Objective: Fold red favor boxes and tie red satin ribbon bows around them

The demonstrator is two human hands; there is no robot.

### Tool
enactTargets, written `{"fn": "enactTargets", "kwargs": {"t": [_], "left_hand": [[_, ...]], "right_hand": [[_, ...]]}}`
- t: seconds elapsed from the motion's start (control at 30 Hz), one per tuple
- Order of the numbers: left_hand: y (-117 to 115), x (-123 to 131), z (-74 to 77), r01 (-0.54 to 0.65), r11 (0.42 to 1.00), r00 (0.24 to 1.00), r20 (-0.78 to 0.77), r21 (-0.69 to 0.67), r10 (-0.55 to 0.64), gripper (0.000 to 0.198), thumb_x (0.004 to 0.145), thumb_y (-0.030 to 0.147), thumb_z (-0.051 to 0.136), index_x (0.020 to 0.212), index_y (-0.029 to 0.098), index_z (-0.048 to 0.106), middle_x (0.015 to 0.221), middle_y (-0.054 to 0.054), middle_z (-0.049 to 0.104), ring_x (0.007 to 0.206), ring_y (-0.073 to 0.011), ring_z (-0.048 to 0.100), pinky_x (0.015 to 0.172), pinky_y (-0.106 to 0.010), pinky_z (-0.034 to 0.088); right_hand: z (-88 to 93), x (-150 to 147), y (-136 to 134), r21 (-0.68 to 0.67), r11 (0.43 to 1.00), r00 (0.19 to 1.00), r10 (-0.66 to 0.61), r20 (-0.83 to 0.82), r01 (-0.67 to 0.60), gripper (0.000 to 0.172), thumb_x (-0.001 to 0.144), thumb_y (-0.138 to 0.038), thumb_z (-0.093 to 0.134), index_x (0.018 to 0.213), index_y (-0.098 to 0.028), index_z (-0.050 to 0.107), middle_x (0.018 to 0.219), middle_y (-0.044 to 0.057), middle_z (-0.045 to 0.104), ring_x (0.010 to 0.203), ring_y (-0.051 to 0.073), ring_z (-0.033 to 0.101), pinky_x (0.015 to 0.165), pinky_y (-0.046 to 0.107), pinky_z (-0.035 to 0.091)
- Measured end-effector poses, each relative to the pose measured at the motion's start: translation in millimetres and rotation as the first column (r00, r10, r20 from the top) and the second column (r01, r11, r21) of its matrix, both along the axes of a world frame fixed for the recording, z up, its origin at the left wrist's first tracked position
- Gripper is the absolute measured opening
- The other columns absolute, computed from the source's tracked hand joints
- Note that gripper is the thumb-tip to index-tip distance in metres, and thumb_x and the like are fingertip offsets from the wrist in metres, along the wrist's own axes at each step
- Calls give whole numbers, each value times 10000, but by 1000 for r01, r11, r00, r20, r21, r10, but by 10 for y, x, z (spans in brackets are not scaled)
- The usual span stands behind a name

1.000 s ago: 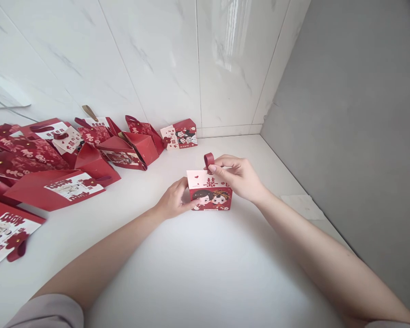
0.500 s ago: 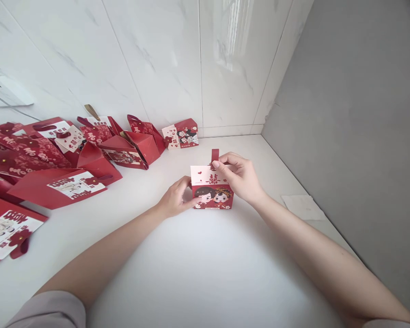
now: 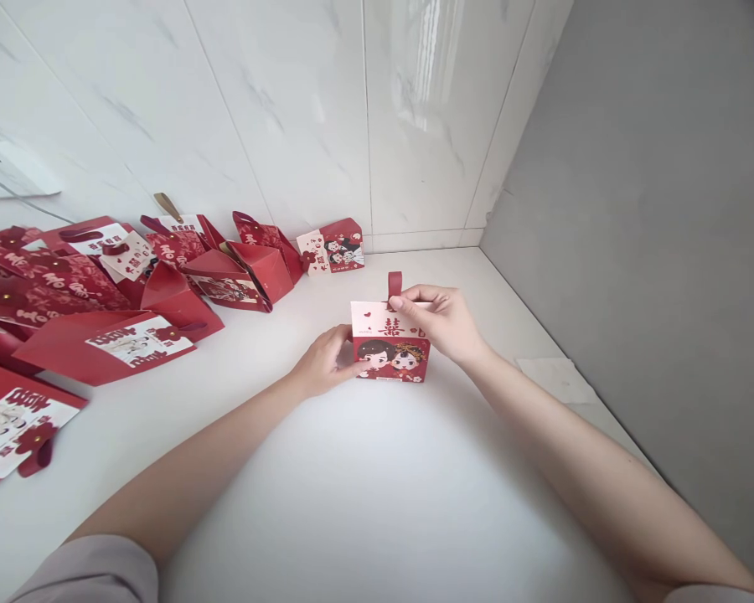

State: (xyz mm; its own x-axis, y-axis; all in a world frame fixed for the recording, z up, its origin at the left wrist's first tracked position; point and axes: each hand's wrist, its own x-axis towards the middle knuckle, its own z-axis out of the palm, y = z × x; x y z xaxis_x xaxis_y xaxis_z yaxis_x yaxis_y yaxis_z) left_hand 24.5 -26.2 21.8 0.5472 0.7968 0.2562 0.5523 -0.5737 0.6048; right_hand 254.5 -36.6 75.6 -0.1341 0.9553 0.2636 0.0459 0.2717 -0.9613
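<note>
A small red-and-white gift box (image 3: 390,356) stands upright on the white table, its front printed with two cartoon figures and a red character above them. Gripping its left side is my left hand (image 3: 323,362), thumb on the front and the other fingers mostly hidden behind. My right hand (image 3: 443,322) pinches the base of the red ribbon loop (image 3: 395,285) at the box's top edge, with thumb and forefinger closed on it. The right-hand fingers behind the box are partly out of sight.
Several red gift boxes (image 3: 135,339) with ribbon handles crowd the left side, and one more box (image 3: 333,249) leans by the tiled wall. A white paper sheet (image 3: 556,381) lies to the right, beside a grey panel (image 3: 653,209).
Both hands keep their hold on the box. The right hand has shifted very slightly, and the box appears tilted a touch; little else differs.
</note>
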Motion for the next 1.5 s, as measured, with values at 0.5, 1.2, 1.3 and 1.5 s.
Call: {"fn": "enactTargets", "kwargs": {"t": [0.5,1.2,1.3,1.5], "left_hand": [[138,-127,-187,-333,939,942,80,85,326,285,866,250,554,1149,222,571,1171,-63,602,1077,-199,600,759,-305,527],[-1875,-974,957,-672,338,522,99,659,847,526,817,298,653,1312,194,510,1318,-131,540,1274,-309,469,1118,-477,353],[-2050,-1320,891,-763,123,295,173,635,940,576,807,358,649,1319,146,491,1279,-158,557,1262,-343,473,1077,-531,388],[-2169,-1774,793,-949,-56,-72,-40,310,997,867,720,630,650,1370,122,383,1348,-266,480,1278,-508,422,971,-683,398]], "right_hand": [[-738,64,265,194,909,670,-405,622,369,610,781,-713,520,1118,-207,576,1080,121,575,890,293,640,725,418,531],[-952,-62,201,27,994,930,93,356,-109,208,826,-332,576,957,-210,682,1048,70,664,955,212,637,944,423,491],[-950,-57,199,42,991,922,103,373,-128,203,829,-343,575,941,-219,689,1052,65,663,967,215,627,946,423,482],[-945,-50,168,51,986,918,129,376,-160,191,837,-352,576,927,-226,688,1083,66,649,998,216,612,956,413,471]]}}
